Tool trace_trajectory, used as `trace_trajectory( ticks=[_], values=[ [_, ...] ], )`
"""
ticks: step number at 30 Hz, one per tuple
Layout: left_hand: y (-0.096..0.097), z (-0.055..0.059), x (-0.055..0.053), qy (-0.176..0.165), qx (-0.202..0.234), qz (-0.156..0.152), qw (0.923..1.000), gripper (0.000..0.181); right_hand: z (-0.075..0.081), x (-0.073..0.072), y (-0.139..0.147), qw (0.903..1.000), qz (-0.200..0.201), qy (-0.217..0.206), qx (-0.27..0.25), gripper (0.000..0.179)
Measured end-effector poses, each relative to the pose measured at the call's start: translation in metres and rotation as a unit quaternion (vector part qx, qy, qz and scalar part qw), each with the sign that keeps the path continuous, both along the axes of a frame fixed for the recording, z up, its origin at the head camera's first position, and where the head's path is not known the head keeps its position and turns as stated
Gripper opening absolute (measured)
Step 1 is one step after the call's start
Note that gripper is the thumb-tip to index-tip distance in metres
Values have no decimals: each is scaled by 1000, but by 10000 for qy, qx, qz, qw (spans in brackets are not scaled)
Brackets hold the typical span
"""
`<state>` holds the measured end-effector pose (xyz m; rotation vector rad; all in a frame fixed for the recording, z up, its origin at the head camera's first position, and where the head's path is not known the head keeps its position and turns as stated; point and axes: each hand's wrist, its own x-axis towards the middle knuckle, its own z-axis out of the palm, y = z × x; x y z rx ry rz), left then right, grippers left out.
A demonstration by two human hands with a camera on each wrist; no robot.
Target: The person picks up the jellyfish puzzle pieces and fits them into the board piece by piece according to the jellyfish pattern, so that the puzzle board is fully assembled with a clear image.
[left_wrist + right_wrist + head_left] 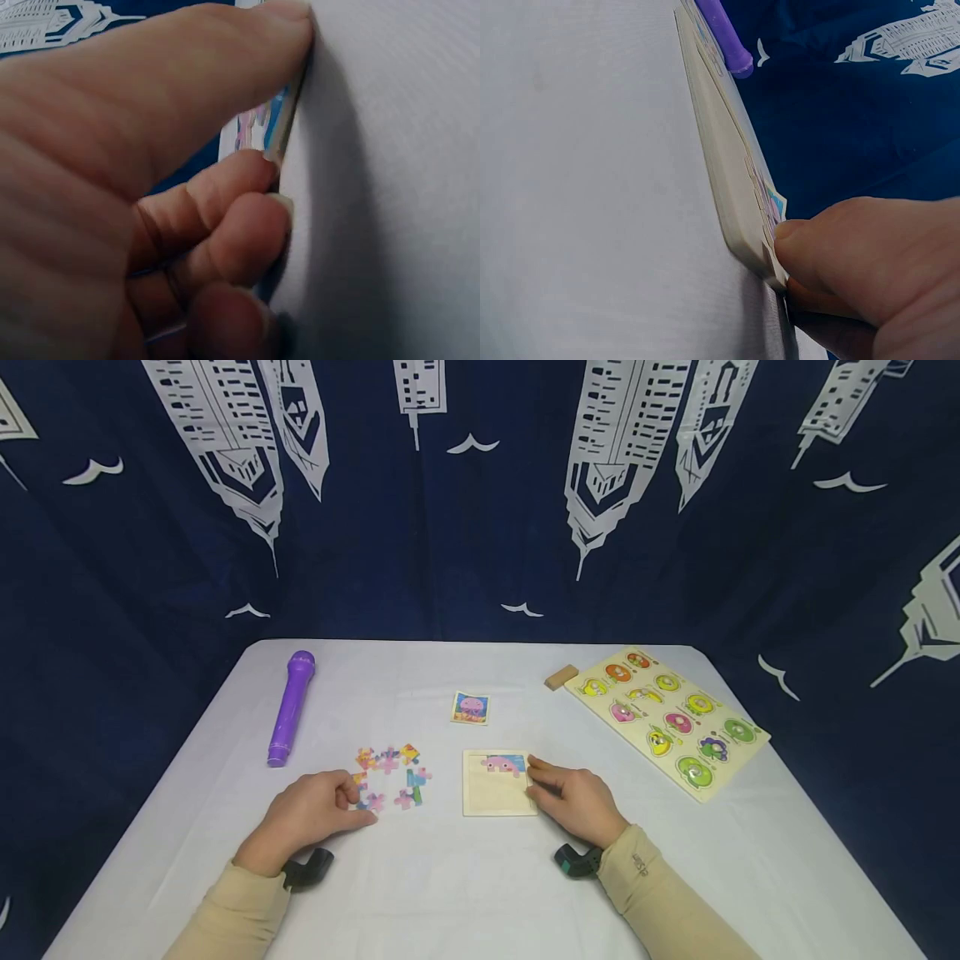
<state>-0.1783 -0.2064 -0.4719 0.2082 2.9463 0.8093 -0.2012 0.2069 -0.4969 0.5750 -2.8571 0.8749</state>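
Observation:
In the head view a pale square puzzle tray (495, 794) lies near the middle of the table, with a few pink and blue jigsaw pieces (501, 763) fitted along its top right. My right hand (577, 802) rests at the tray's right edge, thumb and fingertips touching it. Left of the tray, loose jigsaw pieces (387, 761) form a rough ring. My left hand (315, 810) is at the ring's lower left, thumb stretched along the table and the other fingers bent. Its fingertips (251, 232) touch down by the pieces; none is plainly held.
Behind the tray lies a small picture card (470, 708). A purple microphone-shaped stick (292, 710) lies at the back left. To the right, a fruit puzzle board (667, 722) slants beside a small wooden block (561, 677). A dark blue patterned curtain (465, 535) hangs behind the table.

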Motion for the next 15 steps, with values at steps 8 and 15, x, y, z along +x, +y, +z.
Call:
trace_trajectory(
  ticks=[8, 15],
  values=[
    [1, -2, -3, 209, 173, -92, 9996, 31, 2, 0, -1, 10000, 5, 19, 20, 40],
    [3, -5, -5, 402, 144, -182, 9989, 28, 2, 1, 0, 10000, 3, 34, 42, 39]
  ],
)
